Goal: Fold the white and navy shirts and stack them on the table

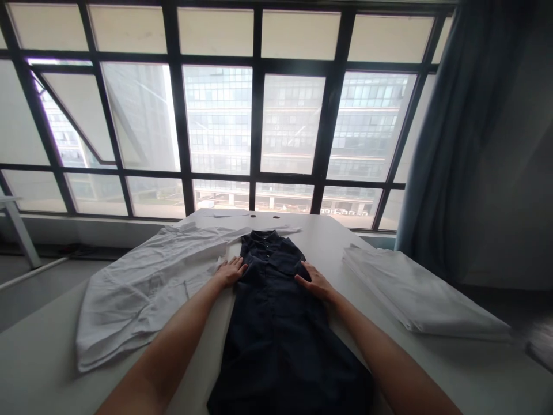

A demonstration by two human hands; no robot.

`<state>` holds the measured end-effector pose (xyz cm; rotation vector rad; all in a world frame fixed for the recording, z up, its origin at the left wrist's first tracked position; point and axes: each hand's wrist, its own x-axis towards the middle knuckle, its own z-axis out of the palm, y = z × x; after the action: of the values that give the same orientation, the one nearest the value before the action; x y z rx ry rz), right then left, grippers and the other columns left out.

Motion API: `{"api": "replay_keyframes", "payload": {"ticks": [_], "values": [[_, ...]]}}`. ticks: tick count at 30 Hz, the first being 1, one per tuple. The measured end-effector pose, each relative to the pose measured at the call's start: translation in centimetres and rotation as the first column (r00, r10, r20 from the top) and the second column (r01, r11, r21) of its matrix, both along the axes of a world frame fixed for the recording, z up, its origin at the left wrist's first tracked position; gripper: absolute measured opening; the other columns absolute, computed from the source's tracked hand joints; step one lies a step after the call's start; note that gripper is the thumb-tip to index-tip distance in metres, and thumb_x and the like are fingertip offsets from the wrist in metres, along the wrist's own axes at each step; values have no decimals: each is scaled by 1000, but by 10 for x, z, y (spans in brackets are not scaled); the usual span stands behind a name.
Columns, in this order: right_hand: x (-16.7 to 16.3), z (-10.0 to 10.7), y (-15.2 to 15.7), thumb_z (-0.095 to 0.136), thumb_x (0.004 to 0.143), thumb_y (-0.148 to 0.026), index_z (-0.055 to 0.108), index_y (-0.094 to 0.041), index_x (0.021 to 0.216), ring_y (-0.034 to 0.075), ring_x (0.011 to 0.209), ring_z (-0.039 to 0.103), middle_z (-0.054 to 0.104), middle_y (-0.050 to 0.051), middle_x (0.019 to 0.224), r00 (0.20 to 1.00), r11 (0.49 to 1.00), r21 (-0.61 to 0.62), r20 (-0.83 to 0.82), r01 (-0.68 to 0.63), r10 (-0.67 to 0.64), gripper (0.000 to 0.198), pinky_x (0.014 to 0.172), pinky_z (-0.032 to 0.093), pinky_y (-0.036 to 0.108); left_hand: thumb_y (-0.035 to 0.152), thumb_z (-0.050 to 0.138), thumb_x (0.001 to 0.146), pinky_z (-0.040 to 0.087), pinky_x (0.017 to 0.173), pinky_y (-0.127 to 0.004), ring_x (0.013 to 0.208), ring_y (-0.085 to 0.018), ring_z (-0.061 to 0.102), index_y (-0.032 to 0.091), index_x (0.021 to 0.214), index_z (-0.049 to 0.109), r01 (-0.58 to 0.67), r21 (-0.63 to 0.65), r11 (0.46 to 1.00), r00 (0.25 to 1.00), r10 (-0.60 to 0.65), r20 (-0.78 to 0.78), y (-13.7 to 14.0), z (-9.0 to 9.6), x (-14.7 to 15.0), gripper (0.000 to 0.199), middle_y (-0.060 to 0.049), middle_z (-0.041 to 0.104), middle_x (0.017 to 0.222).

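Note:
A dark navy button-up shirt [276, 323] lies front up on the white table, its collar pointing toward the windows and its lower part toward me. The sleeves do not show along its sides. My left hand [231, 272] rests flat at the shirt's left edge near the chest, fingers stretched out. Across from it, my right hand [315, 281] touches the right edge with its fingers spread. Neither hand grips the cloth. To the left, close to my left hand, lies a spread-out white shirt [151, 282], creased, with part of it reaching behind the dark collar.
A folded stack of white cloth [423, 294] sits on the right of the white table [326, 236]. Two small dark holes are at the table's far end. Beyond stand large framed windows [220, 121], with a grey-blue curtain [453, 161] at the right and a white metal frame [21, 233] at the left.

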<state>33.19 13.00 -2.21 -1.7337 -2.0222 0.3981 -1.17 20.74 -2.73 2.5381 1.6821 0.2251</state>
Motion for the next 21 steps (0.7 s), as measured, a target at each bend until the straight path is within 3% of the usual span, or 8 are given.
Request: {"api": "replay_keyframes", "payload": {"ticks": [4,8,10,13,17,21], "values": [[-4,2,-47,52,93,-58,29,-17,156,27,150,19,22,13,163,999,999,-20,7,-37,37,79,123,15,44,43,36,103,28,117,-49,146,-32,32,21,144,50,17,5,1000,1000,-17,19,-56,7,-6,49,-14,43,153],[-5,2,-89,51,91,-61,31,-15,154,29,148,23,26,14,161,996,996,6,-15,-91,92,81,123,19,41,39,58,97,49,100,-49,118,-28,57,18,129,58,30,-1,1000,997,-30,64,-115,4,-18,39,-11,56,136],[-5,9,-108,50,90,-65,36,-13,152,31,147,26,29,16,160,994,994,-12,-2,-110,110,83,122,21,40,39,60,96,51,95,-47,112,-26,60,17,127,59,34,-12,999,996,-33,78,-141,5,-26,38,-10,58,130],[-2,34,-132,56,85,-68,49,-10,143,35,139,39,41,19,152,982,979,-140,99,-147,161,82,118,29,40,48,56,95,49,96,-38,112,-26,60,19,124,63,57,-12,998,993,-56,108,-174,21,-36,42,-10,63,127],[4,70,-156,67,78,-65,64,-10,119,33,101,66,69,17,111,962,916,-388,197,-99,188,69,86,53,37,60,52,89,51,75,-28,90,-22,66,15,107,70,178,-179,968,968,-140,207,-213,59,-32,52,-8,73,101],[5,82,-167,81,68,-52,63,-12,111,19,68,66,69,8,89,979,802,-585,62,-123,195,61,57,51,26,61,70,72,41,57,-24,72,-17,63,17,89,70,245,-358,901,969,-212,129,-243,80,-15,46,-2,71,80]]}}
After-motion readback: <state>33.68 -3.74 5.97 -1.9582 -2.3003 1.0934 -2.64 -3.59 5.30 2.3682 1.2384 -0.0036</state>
